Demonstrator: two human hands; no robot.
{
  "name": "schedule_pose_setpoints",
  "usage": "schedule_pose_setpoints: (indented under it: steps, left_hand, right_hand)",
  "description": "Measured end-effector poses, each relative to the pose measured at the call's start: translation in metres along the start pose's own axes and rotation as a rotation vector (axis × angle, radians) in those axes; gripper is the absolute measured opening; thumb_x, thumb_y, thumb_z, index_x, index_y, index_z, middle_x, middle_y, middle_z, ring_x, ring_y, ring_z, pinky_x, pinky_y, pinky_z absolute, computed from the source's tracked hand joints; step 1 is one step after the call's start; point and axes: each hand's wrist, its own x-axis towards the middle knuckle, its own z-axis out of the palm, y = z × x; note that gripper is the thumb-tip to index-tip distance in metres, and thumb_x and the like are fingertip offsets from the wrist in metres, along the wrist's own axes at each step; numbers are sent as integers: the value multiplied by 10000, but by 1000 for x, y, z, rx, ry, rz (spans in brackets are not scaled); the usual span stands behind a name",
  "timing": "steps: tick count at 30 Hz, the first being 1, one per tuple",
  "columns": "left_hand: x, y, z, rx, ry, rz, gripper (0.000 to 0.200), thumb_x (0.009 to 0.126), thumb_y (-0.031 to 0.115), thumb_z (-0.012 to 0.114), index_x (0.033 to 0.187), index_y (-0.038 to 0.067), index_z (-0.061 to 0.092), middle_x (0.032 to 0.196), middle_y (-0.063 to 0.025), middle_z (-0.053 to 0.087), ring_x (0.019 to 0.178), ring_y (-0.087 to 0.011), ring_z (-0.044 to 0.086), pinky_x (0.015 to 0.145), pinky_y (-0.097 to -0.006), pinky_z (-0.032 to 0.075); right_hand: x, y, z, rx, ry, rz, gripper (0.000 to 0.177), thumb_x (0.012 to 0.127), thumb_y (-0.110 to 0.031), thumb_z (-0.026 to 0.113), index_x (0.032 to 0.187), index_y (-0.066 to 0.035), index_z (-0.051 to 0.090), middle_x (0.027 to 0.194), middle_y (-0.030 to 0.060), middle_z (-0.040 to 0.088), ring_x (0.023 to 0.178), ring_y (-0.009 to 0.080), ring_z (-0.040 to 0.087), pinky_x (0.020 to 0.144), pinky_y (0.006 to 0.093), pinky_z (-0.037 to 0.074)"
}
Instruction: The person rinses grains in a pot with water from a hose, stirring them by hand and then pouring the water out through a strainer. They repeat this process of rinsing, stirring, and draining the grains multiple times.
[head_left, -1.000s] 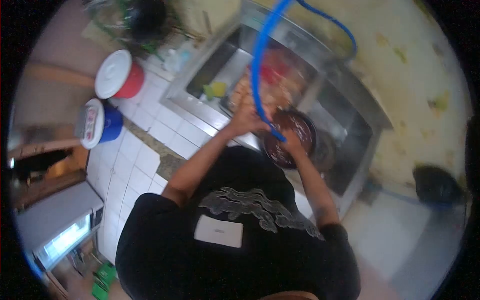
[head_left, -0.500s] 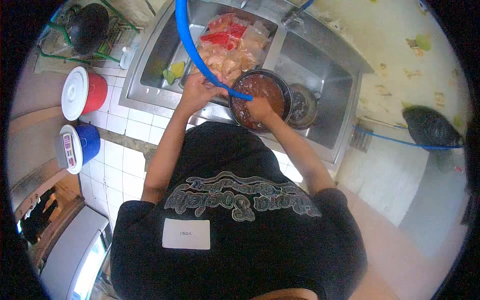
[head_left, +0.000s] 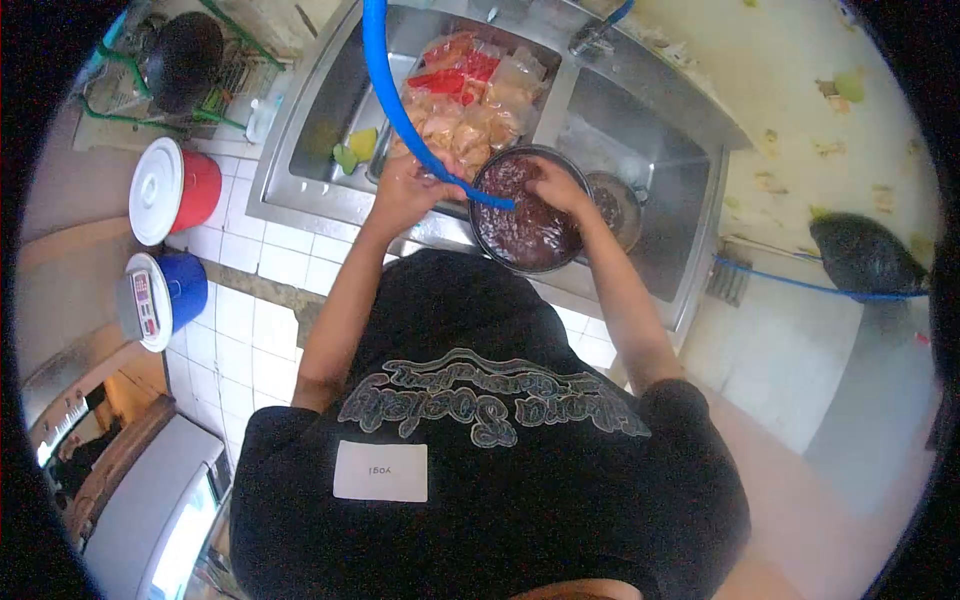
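Note:
My left hand (head_left: 408, 192) is closed around a blue hose (head_left: 388, 95) near its lower end. The hose mouth points over a dark round pot (head_left: 476, 218), which holds reddish-brown, watery contents (head_left: 525, 235). My right hand (head_left: 562, 188) reaches into the pot at its far right side, its fingers partly apart and their tips hidden in the contents. Beside the pot, a round dark pan or lid (head_left: 617, 205) lies in the right basin. Bags of pale, meat-like pieces (head_left: 460, 120) and red plastic bags (head_left: 455, 78) fill much of the left basin.
A steel double sink (head_left: 300, 195) surrounds the work. Yellow and green sponges (head_left: 352, 150) lie in the left basin. To the left stand a red bucket (head_left: 202, 190) with a white lid and a blue bucket (head_left: 185, 290) with a scale on top. A faucet (head_left: 590, 38) is at the back.
My right hand has moved from the middle of the pot toward its far right side, showing more of the contents. My left hand keeps hold of the hose. The whole view has shifted slightly.

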Motion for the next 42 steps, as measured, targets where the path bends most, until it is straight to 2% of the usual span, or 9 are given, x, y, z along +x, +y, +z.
schedule_pose_setpoints:
  steps: [5, 9, 14, 18, 21, 26, 32, 34, 42]
  left_hand:
    - [0, -7, 3, 34, -14, -2, 287, 668, -145, 701, 862, 6, 552, 903, -85, 628, 893, -180, 619, 793, -313, 545]
    - [-1, -1, 4, 64, -26, 6, 277, 669, -153, 693, 843, 8, 551, 884, -82, 626, 892, -173, 619, 784, -314, 548]
    - [-3, -5, 3, -3, -44, 56, 276, 667, -148, 694, 843, 7, 549, 890, -85, 627, 885, -170, 621, 775, -309, 546]
    - [-3, -9, 0, 107, -22, 15, 272, 668, -139, 702, 849, -3, 552, 873, -82, 630, 869, -160, 624, 780, -310, 545]
    - [0, -16, 0, 28, -32, 11, 269, 671, -135, 704, 855, -9, 554, 867, -81, 634, 863, -155, 626, 780, -309, 548]
    - [-1, -5, 0, 166, -43, 24, 300, 673, -116, 715, 873, 15, 534, 890, -104, 648, 871, -203, 645, 739, -310, 552]
    - [-2, -12, -1, 7, -23, 30, 286, 676, -133, 703, 874, 5, 550, 886, -85, 631, 867, -156, 626, 776, -295, 547]
    - [-1, -12, 0, -21, -53, 6, 292, 674, -140, 699, 873, 7, 546, 890, -84, 630, 874, -158, 622, 779, -295, 544]
    - [-3, -9, -3, -31, -42, 5, 291, 671, -146, 697, 857, 15, 542, 901, -83, 628, 890, -162, 618, 771, -295, 541]
  right_hand:
    - [-2, -35, 10, 737, -261, 533, 467, 908, -409, 475, 1272, -120, 519, 1193, 80, 597, 1038, 227, 589, 927, 357, 439]
    - [15, 29, 39, 756, -368, 645, 532, 917, -469, 359, 1324, -139, 452, 1278, 85, 527, 1093, 274, 543, 941, 483, 412]
    - [-2, 27, 61, 705, -219, 609, 528, 910, -488, 428, 1273, -114, 514, 1246, 86, 542, 1069, 227, 547, 902, 400, 452]
    - [-19, -35, 39, 373, -221, 376, 417, 930, -333, 471, 1251, -68, 501, 1204, 75, 556, 1046, 182, 508, 921, 353, 393]
    - [-11, -25, 35, 261, -279, -187, 437, 701, 57, 522, 1121, -61, 528, 1162, 112, 568, 1168, 230, 485, 999, 335, 359]
    - [2, -44, 16, -81, -265, -410, 618, 592, 97, 457, 1176, -87, 542, 1220, 154, 544, 1210, 301, 461, 1037, 363, 335]
    - [26, -48, 18, -331, -418, -78, 423, 839, -176, 454, 1245, -88, 533, 1298, 108, 517, 1213, 256, 466, 1039, 373, 332]
    - [41, -34, 29, 276, -568, 290, 436, 936, -318, 348, 1265, -91, 522, 1319, 92, 501, 1227, 228, 446, 1038, 381, 330]
    - [25, -12, 51, 201, -617, 504, 450, 941, -342, 363, 1297, -103, 498, 1345, 80, 475, 1235, 222, 430, 1031, 385, 335]
